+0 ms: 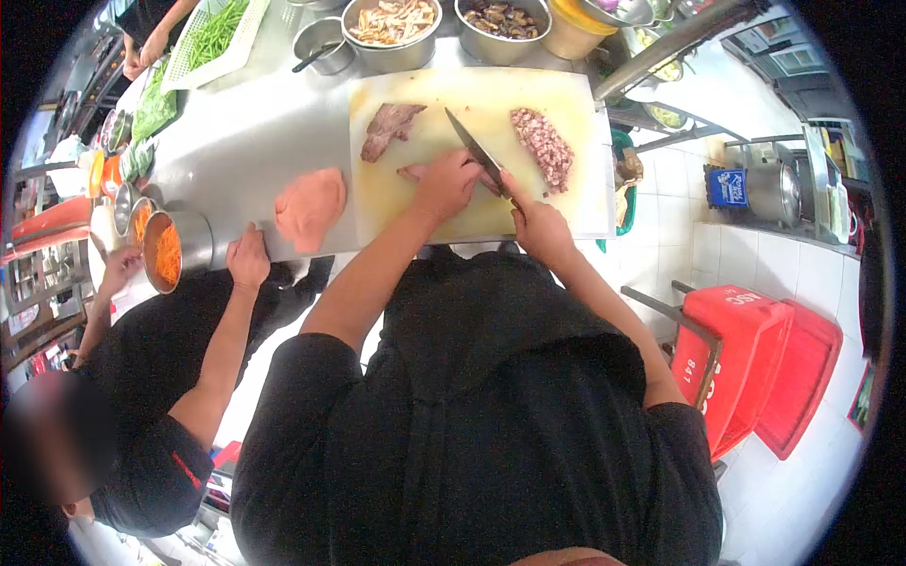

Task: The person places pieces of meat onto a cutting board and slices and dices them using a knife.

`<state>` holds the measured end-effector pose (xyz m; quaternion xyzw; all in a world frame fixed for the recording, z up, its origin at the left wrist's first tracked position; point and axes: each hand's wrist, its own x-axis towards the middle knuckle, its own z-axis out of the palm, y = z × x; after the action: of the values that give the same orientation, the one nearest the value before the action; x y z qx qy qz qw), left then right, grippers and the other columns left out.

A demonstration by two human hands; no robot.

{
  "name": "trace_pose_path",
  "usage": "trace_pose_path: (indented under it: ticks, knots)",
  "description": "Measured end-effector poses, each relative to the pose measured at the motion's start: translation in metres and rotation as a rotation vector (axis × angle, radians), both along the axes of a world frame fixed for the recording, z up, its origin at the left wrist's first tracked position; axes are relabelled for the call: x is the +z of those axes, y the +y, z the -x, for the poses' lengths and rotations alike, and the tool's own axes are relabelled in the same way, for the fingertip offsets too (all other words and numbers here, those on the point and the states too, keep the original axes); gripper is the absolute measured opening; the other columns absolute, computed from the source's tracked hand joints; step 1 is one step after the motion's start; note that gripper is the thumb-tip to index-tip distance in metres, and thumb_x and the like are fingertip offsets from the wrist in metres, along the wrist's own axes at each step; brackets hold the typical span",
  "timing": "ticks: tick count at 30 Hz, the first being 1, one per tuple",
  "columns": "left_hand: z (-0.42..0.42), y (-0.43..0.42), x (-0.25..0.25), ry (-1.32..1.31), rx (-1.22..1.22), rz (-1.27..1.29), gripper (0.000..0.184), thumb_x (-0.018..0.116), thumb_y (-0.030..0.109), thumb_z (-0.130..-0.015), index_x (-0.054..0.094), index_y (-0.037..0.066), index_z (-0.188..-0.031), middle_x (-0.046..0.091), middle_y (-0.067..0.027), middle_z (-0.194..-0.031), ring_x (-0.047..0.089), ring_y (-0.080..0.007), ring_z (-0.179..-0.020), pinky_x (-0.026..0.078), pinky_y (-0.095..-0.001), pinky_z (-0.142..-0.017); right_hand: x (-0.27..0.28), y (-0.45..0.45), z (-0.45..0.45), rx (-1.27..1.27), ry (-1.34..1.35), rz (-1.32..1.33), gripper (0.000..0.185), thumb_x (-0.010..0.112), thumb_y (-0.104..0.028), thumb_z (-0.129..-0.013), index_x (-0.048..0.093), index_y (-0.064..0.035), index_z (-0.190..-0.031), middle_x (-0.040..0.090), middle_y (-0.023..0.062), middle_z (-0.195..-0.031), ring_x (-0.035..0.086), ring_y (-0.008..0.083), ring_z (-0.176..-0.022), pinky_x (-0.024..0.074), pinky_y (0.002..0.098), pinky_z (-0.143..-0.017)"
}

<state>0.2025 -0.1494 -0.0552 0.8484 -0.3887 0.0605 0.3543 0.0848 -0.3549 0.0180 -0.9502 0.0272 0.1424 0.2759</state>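
My right hand (542, 227) grips a kitchen knife (469, 138) by its handle, with the blade angled toward the far left over the cutting board (462, 94). Beside the blade, my left hand (447, 183) has its fingers curled down on a strip of brown meat (411, 173), pressing it to the board. My fingers hide most of that strip. A larger piece of meat (389, 130) lies at the board's left. Small diced meat (545, 151) forms a pile at the right.
A pinkish-orange slab (310, 209) lies on the steel table (226, 141). Behind the board stand metal bowls (391, 55) of sliced food. At left, a co-worker's hand (247, 257) rests at the table edge, near a pot of shredded orange vegetable (167, 255). A red crate (736, 363) stands right.
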Motion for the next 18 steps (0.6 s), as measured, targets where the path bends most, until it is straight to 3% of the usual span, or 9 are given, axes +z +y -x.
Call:
trace_pose_path:
  ticks: [6,18]
  knots:
    - [0.006,0.000,0.000,0.019,0.058,-0.061,0.011,0.068,0.016,-0.093,0.070,0.008,-0.101,0.066,-0.0115,-0.108,0.065,-0.0365,-0.105,0.053,-0.0480,-0.091,0.019,-0.001,-0.002,-0.012,-0.099,-0.061,0.076,0.064,-0.011,-0.098,0.036,-0.0306,-0.166,0.070,0.0312,-0.085,0.068,0.0519,-0.080,0.0533,0.0603,-0.075]
    - [0.006,0.001,-0.008,-0.025,0.061,0.006,0.011,0.069,0.015,-0.091,0.069,0.008,-0.100,0.067,-0.0116,-0.109,0.065,-0.0366,-0.104,0.054,-0.0486,-0.089,0.066,0.008,0.003,0.070,0.106,0.065,0.077,0.061,-0.011,-0.099,0.032,-0.0328,-0.168,0.071,0.0303,-0.085,0.070,0.0515,-0.082,0.0553,0.0615,-0.079]
